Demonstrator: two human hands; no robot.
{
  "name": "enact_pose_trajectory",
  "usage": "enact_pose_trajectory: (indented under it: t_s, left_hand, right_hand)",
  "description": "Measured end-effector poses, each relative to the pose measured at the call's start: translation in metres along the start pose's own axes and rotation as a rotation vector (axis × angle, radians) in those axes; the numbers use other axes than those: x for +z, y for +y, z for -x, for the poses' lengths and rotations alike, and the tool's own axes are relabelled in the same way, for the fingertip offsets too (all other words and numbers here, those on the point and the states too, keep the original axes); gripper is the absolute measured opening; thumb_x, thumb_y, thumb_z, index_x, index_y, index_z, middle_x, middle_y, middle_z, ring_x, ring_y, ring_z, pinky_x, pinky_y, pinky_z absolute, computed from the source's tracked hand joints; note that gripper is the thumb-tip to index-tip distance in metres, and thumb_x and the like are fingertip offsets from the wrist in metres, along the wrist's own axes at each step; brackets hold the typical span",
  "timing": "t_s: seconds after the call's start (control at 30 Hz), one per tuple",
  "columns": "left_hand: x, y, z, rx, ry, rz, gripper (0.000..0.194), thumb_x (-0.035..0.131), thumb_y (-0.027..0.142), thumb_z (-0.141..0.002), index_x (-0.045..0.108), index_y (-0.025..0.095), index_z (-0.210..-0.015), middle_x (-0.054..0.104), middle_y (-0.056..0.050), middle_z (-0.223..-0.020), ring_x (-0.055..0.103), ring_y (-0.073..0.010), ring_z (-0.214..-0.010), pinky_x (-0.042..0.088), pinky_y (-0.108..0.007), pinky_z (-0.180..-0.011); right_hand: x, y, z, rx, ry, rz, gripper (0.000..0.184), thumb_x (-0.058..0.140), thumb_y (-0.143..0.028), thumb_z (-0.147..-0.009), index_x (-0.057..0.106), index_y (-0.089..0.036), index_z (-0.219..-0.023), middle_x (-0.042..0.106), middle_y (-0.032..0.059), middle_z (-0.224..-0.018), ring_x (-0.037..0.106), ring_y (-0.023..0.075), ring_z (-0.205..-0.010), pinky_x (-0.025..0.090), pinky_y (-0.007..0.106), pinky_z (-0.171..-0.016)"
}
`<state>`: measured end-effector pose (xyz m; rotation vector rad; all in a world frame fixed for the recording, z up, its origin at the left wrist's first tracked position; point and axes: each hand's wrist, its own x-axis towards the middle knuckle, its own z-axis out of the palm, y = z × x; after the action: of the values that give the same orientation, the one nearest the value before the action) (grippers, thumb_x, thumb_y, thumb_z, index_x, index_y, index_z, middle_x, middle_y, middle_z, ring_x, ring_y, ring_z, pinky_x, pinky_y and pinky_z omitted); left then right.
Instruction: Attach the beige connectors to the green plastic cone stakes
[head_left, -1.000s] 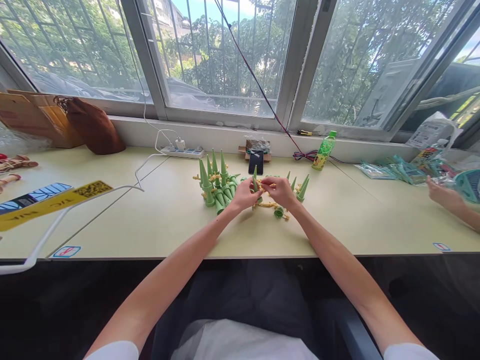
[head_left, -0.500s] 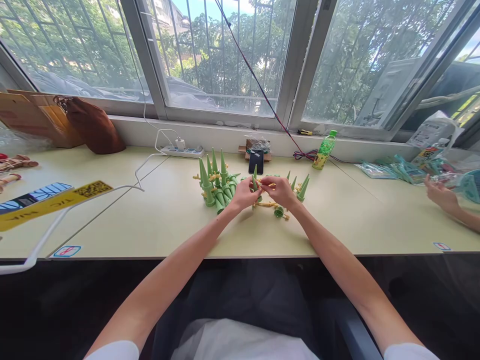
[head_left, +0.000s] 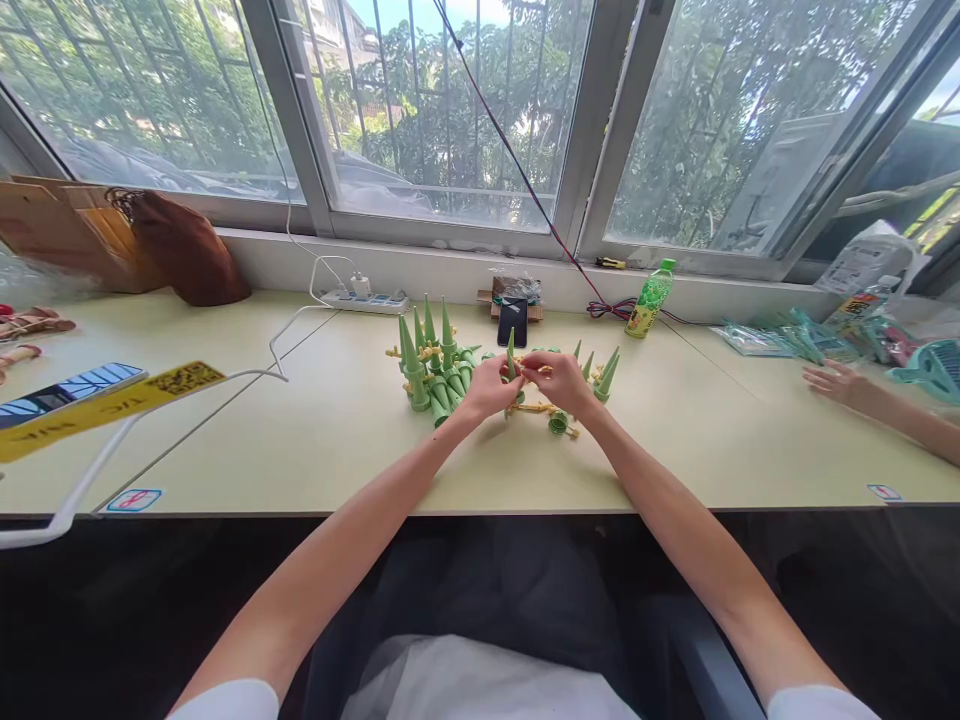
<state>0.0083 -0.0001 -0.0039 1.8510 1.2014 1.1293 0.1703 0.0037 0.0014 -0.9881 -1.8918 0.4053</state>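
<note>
My left hand (head_left: 487, 388) is closed around a green plastic cone (head_left: 511, 356) whose tip sticks up between both hands. My right hand (head_left: 559, 383) pinches a small yellow plastic piece (head_left: 541, 370) against that cone. A cluster of green cones (head_left: 433, 368) with yellow connectors stands just left of my left hand. More green cones (head_left: 604, 376) lie right of my right hand. Yellow stick pieces (head_left: 534, 408) and a green cap (head_left: 557, 424) lie on the pale table (head_left: 337, 440) under my hands.
A black phone (head_left: 512, 321) leans behind the cones. A green bottle (head_left: 648, 298), a white power strip (head_left: 363, 300) and cables sit near the window sill. Another person's hand (head_left: 836, 382) rests at the right beside teal packets (head_left: 795, 338). A brown bag (head_left: 180, 250) sits far left.
My hands stay together on the cone with only slight finger motion. The other person's hand at the right has moved left and down onto the table.
</note>
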Motion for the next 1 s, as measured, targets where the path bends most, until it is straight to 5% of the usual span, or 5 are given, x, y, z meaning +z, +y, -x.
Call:
enact_pose_trajectory:
  t_s: [1.0]
  left_hand:
    - [0.0008,0.0047,0.0025,0.087,0.004,-0.107,0.012,0.061,0.027,-0.077,0.062,0.016,-0.079,0.067,-0.002,-0.072,0.06,-0.0132,-0.054,0.045,-0.025,-0.051]
  right_hand:
    - [-0.0013,0.0016,-0.0011,-0.004,-0.022,-0.005,0.017,0.059,-0.026,-0.081,0.073,-0.017,-0.082,0.074,0.005,-0.08,0.068,0.018,-0.076,0.056,0.029,-0.073]
